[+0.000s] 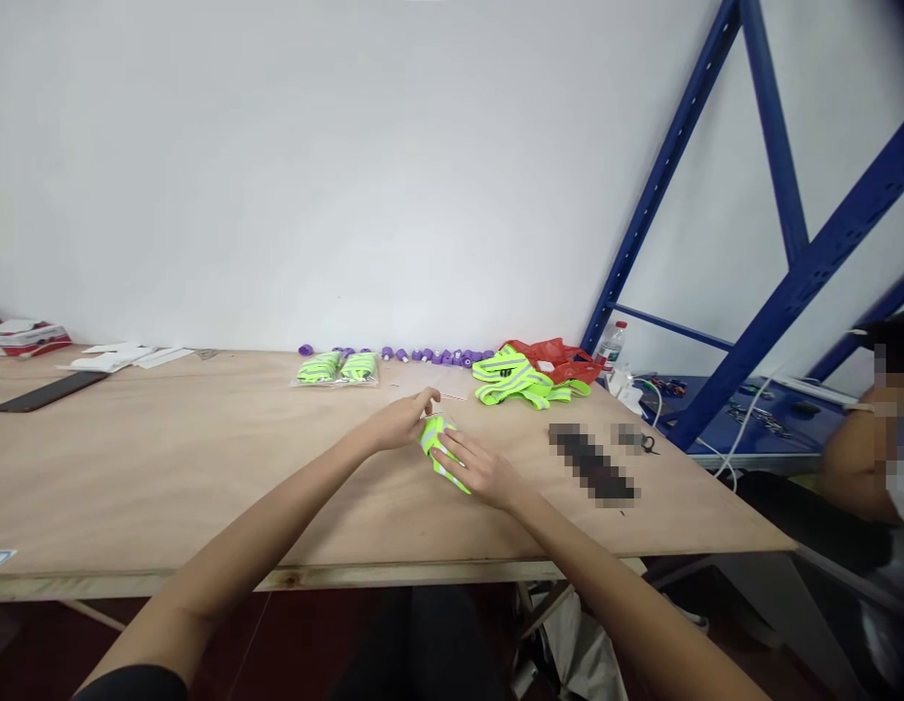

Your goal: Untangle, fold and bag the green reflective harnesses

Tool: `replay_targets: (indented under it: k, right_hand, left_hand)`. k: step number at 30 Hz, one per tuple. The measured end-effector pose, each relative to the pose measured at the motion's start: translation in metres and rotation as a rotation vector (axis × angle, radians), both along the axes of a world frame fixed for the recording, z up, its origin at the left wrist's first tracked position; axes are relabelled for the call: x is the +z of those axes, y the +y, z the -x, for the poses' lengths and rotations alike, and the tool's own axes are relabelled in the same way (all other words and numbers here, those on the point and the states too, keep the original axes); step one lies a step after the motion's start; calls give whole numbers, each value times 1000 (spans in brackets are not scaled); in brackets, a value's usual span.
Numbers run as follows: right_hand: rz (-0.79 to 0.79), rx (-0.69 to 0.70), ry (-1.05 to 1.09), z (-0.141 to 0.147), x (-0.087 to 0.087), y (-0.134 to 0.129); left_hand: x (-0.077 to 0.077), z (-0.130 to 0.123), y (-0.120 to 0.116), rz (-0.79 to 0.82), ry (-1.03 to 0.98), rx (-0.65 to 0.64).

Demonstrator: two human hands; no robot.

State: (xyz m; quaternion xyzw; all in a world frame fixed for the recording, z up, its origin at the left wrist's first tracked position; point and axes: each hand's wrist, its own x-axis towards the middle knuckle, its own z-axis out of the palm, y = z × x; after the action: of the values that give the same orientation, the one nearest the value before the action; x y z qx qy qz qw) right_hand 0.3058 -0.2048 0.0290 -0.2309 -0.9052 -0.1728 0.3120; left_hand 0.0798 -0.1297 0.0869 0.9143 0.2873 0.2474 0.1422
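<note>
A folded yellow-green reflective strap bundle (435, 428) is between my hands over the middle of the table. My right hand (481, 469) grips its right side, fingers laid across the front. At its upper left, my left hand (406, 419) has bent fingers at the bundle's edge, where a thin clear or white edge shows; what those fingers pinch is too small to make out. Behind, two packed yellow-green bundles (339, 368) lie in clear bags. A loose pile of the same straps (521, 378) lies to the right.
Purple items (437, 356) line the wall beside a red bag (558, 360) and a bottle (611, 346). A dark strip (52, 390) and papers (120, 358) lie left. A blurred dark object (592, 465) is right, near blue shelving (809, 263) and another person (868, 448).
</note>
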Motion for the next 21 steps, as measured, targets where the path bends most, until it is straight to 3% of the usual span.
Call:
replay_targets:
  k: [4, 7, 9, 14, 18, 21]
  right_hand:
    - [20, -47, 108, 6, -4, 1]
    - [71, -162, 239, 7, -8, 3]
    - [100, -168, 225, 7, -11, 4]
    - [219, -106, 252, 16, -14, -2]
    - [387, -84, 548, 30, -13, -10]
    - [539, -107, 921, 41, -9, -17]
  left_hand:
    - [-11, -10, -14, -97, -104, 112]
    - [-20, -12, -23, -165, -211, 98]
    - [-24, -12, -28, -184, -254, 64]
    - [-26, -13, -42, -57, -374, 46]
    - [-20, -12, -60, 3, -402, 94]
    - [-23, -7, -79, -11, -534, 209]
